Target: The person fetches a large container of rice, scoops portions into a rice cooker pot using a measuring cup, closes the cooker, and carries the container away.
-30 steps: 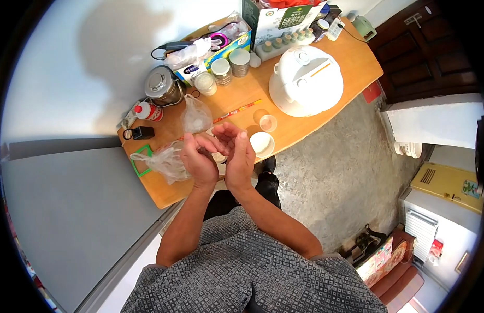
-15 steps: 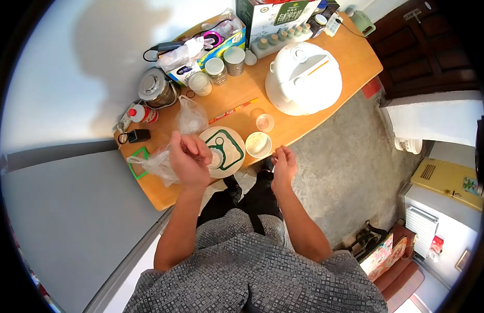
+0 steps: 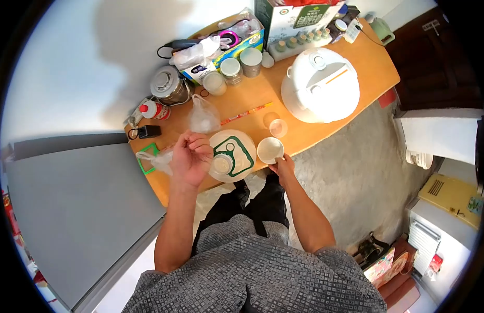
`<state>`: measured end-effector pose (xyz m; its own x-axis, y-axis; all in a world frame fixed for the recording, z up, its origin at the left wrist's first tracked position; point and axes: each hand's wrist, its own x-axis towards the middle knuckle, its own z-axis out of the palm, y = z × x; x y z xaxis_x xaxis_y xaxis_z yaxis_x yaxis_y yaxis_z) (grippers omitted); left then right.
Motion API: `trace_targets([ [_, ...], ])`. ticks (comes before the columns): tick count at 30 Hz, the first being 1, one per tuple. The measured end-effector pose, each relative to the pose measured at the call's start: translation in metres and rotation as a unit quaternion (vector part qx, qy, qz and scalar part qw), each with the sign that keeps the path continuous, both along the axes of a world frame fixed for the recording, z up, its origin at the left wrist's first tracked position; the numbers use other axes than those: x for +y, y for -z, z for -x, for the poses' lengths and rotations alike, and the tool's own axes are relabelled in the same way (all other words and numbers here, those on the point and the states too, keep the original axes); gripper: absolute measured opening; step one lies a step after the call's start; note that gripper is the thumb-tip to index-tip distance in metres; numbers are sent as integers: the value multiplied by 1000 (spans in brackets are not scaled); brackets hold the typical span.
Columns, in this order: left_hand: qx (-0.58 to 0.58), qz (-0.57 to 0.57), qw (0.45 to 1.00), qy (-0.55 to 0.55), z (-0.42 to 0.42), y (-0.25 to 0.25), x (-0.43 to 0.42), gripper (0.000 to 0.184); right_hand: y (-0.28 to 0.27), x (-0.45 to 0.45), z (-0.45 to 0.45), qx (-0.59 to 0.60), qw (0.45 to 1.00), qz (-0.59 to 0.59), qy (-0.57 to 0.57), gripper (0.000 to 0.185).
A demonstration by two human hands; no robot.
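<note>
Hands apart. Your right hand (image 3: 285,168), free of white cup (image 3: 269,149) moments ago, now grips its near side; cup now under your control, right of round board (image 3: 248,140). Left hand (image 3: 192,160) raised, fingers curled; contents can't be told.

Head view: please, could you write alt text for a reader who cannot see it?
A person's right hand grips a white cup at the edge of the table; the left hand, loosely curled, hovers beside a round board. A white appliance stands to the right.
</note>
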<state>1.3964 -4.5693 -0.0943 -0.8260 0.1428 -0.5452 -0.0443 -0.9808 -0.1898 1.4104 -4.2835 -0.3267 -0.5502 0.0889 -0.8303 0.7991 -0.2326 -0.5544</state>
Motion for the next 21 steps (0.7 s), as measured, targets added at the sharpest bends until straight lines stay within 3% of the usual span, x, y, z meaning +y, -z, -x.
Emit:
trace_targets([
  [5,11,-47,998,-37,0,2,3,18,-43,24,-20,3,1000,28,11,46],
  [11,45,-89,988,-117,-6,0,-5,16,-149,53,-38,68,995,67,-6,43],
  [14,65,-70,984,-150,-8,-14,-7,18,-215,48,-34,133,986,100,-12,44],
  [16,37,67,990,-117,-10,-14,-4,21,-252,35,-32,172,978,118,-12,46],
  [21,49,115,988,-93,-12,-24,19,27,-307,-23,-22,256,958,127,-31,55],
])
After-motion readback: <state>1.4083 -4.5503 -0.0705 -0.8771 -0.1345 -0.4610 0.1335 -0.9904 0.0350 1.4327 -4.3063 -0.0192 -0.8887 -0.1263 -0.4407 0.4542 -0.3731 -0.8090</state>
